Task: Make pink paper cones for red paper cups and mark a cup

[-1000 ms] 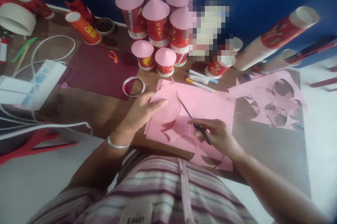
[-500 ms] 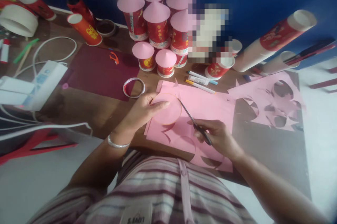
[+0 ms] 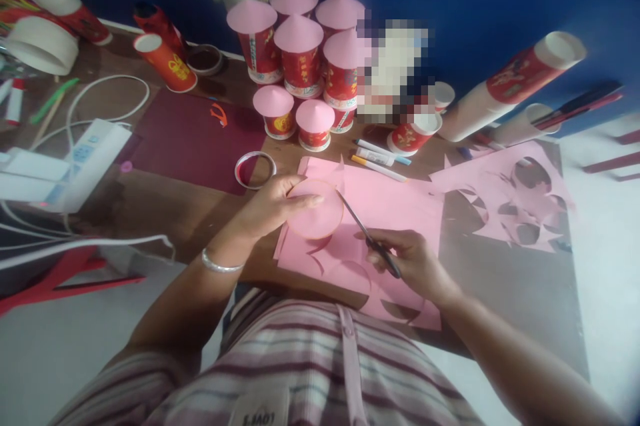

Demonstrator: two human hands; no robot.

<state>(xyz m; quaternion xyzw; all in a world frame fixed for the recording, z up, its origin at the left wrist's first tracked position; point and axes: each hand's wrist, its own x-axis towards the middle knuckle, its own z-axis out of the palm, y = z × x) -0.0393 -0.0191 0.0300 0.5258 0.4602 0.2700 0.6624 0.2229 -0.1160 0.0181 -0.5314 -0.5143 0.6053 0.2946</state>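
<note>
A pink paper disc point(image 3: 320, 221) with an orange outline is pinched at its left edge by my left hand point(image 3: 275, 207), thumb on top. Closed round the dark handles of a pair of scissors point(image 3: 361, 225) is my right hand point(image 3: 407, 259). The blade tips meet the disc's upper right rim, where a thin paper offcut point(image 3: 341, 173) sticks up. Under both hands lie pink paper sheets point(image 3: 410, 213) with curved scraps on them.
Red paper cups with pink cone tops point(image 3: 299, 46) stand at the back. Marker pens point(image 3: 380, 167) lie before them. A tape roll point(image 3: 255, 169) sits left, near a maroon sheet point(image 3: 195, 139) and a white power strip point(image 3: 93, 159). Cut-out pink scraps point(image 3: 500, 189) lie right.
The view has shifted slightly, so the back objects sit lower. The paper offcut at the disc's rim stands out longer. Both hands keep their holds.
</note>
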